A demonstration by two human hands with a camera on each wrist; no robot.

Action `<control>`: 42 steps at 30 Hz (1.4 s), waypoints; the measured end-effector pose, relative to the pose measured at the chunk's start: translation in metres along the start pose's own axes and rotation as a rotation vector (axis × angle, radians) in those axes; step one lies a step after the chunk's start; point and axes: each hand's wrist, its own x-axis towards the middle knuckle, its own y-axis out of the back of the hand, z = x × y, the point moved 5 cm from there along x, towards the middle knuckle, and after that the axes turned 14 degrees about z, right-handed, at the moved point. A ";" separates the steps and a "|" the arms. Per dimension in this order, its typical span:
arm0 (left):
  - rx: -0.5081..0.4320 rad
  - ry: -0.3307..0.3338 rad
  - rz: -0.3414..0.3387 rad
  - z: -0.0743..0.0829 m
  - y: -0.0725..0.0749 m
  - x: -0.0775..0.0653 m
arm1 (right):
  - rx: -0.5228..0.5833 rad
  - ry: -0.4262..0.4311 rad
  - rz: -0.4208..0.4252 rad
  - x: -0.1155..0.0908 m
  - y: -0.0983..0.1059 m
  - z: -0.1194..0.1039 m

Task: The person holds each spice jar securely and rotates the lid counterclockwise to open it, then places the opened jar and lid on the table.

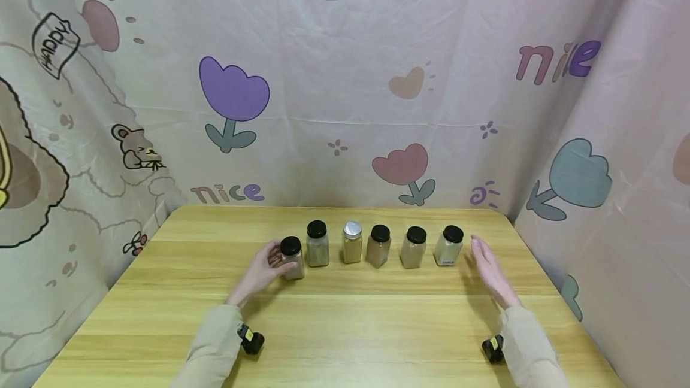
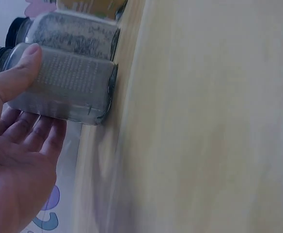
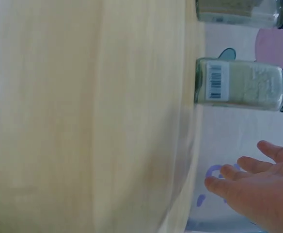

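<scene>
My left hand [image 1: 261, 271] is at the leftmost glass spice jar [image 1: 294, 269], which has a black lid and greyish contents. In the left wrist view the thumb [image 2: 31, 60] lies along the face of this jar [image 2: 76, 87], and the fingers reach behind it, their tips hidden. Next to it stands a taller black-lidded jar [image 1: 318, 251] with speckled contents. On the other side, my right hand [image 1: 489, 265] is held with fingers extended, holding nothing. It is beside the rightmost black-lidded jar [image 1: 448, 250], whose barcode label [image 3: 217, 80] shows in the right wrist view.
Between the end jars stand a silver-capped jar [image 1: 353, 246] of yellowish powder and two black-lidded jars, one brownish [image 1: 378, 250] and one pale [image 1: 413, 252]. All stand on a wooden table [image 1: 356, 340]. A printed curtain [image 1: 334, 64] hangs behind and along both sides.
</scene>
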 end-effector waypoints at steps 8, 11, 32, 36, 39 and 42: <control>-0.013 0.008 0.016 0.005 -0.013 -0.014 | 0.051 -0.021 0.033 -0.008 -0.004 -0.009; -0.033 -0.001 0.018 0.008 -0.018 -0.018 | 0.084 -0.026 0.052 -0.011 -0.006 -0.014; -0.134 0.007 0.040 0.025 -0.068 -0.032 | 0.283 0.135 0.665 -0.045 -0.048 -0.070; -0.161 0.007 0.052 0.027 -0.078 -0.031 | 0.331 0.187 0.647 -0.049 -0.067 -0.085; -0.165 0.007 0.045 0.028 -0.085 -0.031 | 0.351 0.200 0.574 -0.052 -0.083 -0.096; -0.166 0.003 0.034 0.030 -0.091 -0.032 | 0.343 0.208 0.466 -0.056 -0.101 -0.107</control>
